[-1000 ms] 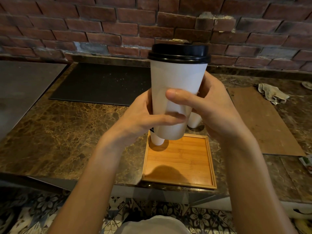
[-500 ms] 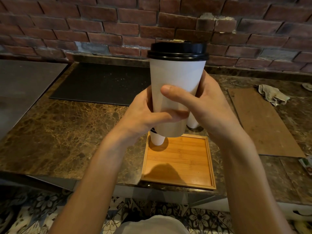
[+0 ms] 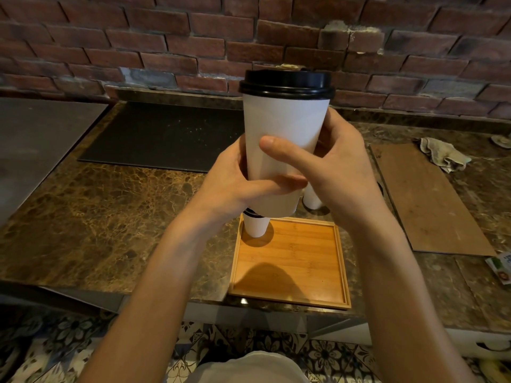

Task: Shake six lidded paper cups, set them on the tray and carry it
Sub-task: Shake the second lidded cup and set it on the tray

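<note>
A tall white paper cup (image 3: pixel 284 134) with a black lid is held upright in the air in front of me, above the counter. My left hand (image 3: pixel 237 183) grips its lower part from the left and my right hand (image 3: pixel 331 172) grips it from the right, thumbs across the front. Below it lies a square bamboo tray (image 3: pixel 293 272) at the counter's front edge. One white cup (image 3: pixel 255 225) stands in the tray's far left corner. Another white cup (image 3: pixel 312 200) stands on the counter just behind the tray, mostly hidden by my right hand.
The brown marble counter (image 3: pixel 110 217) ends at a brick wall. A black mat (image 3: pixel 154 134) lies at the back left, a brown board (image 3: pixel 425 200) to the right with a crumpled rag (image 3: pixel 439 153) behind it. A small packet (image 3: pixel 502 266) sits at the far right edge.
The held cup has risen slightly between the earlier frames and stays up, still gripped by both hands. The tray and the standing cups have not moved.
</note>
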Tool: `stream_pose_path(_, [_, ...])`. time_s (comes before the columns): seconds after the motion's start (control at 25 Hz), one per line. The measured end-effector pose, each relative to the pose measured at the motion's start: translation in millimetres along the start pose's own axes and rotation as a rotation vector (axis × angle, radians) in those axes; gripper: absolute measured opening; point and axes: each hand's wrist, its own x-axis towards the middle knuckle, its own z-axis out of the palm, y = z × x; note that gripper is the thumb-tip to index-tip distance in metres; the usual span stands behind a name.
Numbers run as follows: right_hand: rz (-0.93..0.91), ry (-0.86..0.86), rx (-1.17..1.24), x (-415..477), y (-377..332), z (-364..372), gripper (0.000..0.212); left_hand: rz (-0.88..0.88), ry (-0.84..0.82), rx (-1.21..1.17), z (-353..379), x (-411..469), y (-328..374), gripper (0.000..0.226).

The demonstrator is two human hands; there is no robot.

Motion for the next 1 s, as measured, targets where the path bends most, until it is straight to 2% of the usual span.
stream_pose_path(0.12, [-0.013, -0.061, 0.084, 3.1, -2.2, -5.2, 0.063, 0.019, -0.070, -0.038, -2.6, -0.6, 7.1, 0.068])
stream_pose_path(0.36, [-0.006, -0.179, 0.203, 7.7, -0.3, -13.6, 0.056, 0.016, -0.172, -0.098, -5.1, -2.0, 9.8, 0.061])
stream_pose_path(0.52, [0.001, -0.216, 0.203, 6.9, 0.5, -13.3, 0.064, 0.034, -0.191, -0.111, -6.6, -0.9, 8.9, 0.062])
stream_pose_path(0.8, [-0.018, -0.131, 0.001, 6.9, -1.5, -5.3, 0.065, 0.026, -0.126, -0.107, -2.7, 0.3, 4.0, 0.063])
stream_pose_path(1.0, [0.008, -0.013, -0.039, 0.2, -0.6, 2.1, 0.065, 0.016, -0.062, -0.044, -2.4, 0.3, 1.3, 0.057])
